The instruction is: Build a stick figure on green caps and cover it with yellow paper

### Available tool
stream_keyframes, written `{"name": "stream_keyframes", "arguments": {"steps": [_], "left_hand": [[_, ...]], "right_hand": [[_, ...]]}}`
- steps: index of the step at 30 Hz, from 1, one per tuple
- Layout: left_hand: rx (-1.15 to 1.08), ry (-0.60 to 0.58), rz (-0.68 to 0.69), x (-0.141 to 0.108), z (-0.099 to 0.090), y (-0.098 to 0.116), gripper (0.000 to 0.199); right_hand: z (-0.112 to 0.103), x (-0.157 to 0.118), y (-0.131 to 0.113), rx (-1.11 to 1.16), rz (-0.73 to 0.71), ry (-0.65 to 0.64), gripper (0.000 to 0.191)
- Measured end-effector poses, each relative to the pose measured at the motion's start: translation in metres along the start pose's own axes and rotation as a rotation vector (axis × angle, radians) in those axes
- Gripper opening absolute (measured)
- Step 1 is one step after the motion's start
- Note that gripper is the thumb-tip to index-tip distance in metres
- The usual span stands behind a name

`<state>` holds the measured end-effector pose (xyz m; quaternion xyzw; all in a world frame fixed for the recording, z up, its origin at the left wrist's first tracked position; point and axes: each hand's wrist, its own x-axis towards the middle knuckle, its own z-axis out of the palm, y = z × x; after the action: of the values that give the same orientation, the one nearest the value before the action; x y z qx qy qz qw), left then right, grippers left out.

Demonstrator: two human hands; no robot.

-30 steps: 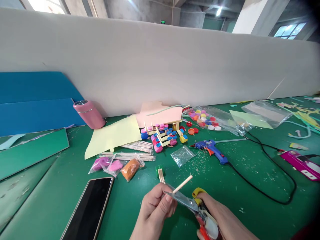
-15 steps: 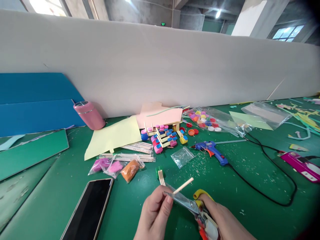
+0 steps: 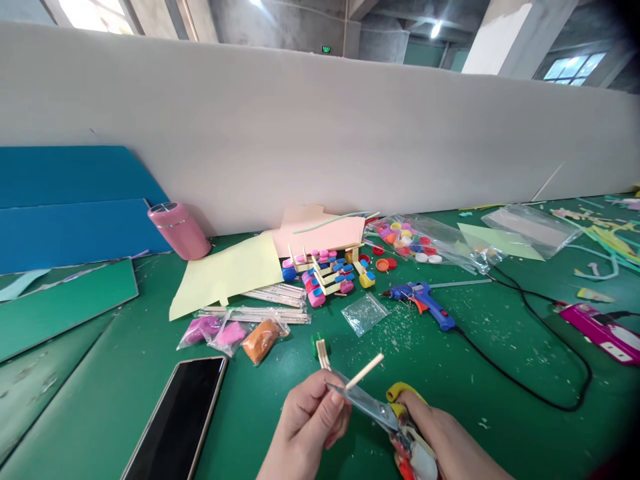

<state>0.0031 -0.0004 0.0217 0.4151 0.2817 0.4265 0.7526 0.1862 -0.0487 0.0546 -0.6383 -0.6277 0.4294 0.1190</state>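
A thin pale wooden stick [image 3: 366, 371] is pinched between the thumb and fingers of my left hand [image 3: 313, 417], its free end slanting up to the right. My right hand [image 3: 445, 433] is wrapped round the yellow handles of a pair of scissors [image 3: 373, 407]. The metal blades reach left across the stick, their tips touching the fingertips of my left hand. Just beyond that hand, several short sticks [image 3: 323, 353] stand beside a small green round piece [image 3: 315, 341]. The lower stick end is hidden by my fingers.
A phone [image 3: 175, 420] lies at the left front. Bagged clay [image 3: 261, 340], bundled sticks [image 3: 275, 315] and small colourful assemblies [image 3: 325, 273] sit behind my hands. A blue glue gun [image 3: 425, 303] with a black cord lies right; a pink can [image 3: 179, 230] leans against the white partition [image 3: 300, 133].
My left hand has shifted slightly, and more of its lower fingers shows. The stick's free end has moved a little left. The scissors stay almost in place.
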Motion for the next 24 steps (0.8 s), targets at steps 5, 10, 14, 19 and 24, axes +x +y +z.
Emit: {"name": "stream_keyframes", "arguments": {"steps": [5, 10, 14, 19, 24], "left_hand": [[0.276, 0.177, 0.048, -0.0041, 0.0048, 0.0017, 0.031], [-0.03, 0.076, -0.029, -0.0011, 0.0037, 0.0006, 0.027], [-0.17, -0.028, -0.085, 0.0005, 0.0, -0.0002, 0.023], [-0.066, 0.051, -0.054, -0.0018, 0.004, 0.0, 0.027], [0.329, 0.241, 0.082, -0.0046, 0.0089, 0.0011, 0.032]], "right_hand": [[0.0017, 0.0002, -0.0033, -0.014, 0.006, 0.05, 0.024], [-0.0008, -0.0001, -0.005, -0.05, -0.03, 0.083, 0.03], [-0.0033, -0.0006, -0.0032, -0.042, -0.053, 0.09, 0.032], [-0.0007, -0.0012, -0.0011, 0.04, -0.025, 0.011, 0.028], [0.0031, 0.0017, -0.0035, -0.013, -0.015, 0.059, 0.025]]}}
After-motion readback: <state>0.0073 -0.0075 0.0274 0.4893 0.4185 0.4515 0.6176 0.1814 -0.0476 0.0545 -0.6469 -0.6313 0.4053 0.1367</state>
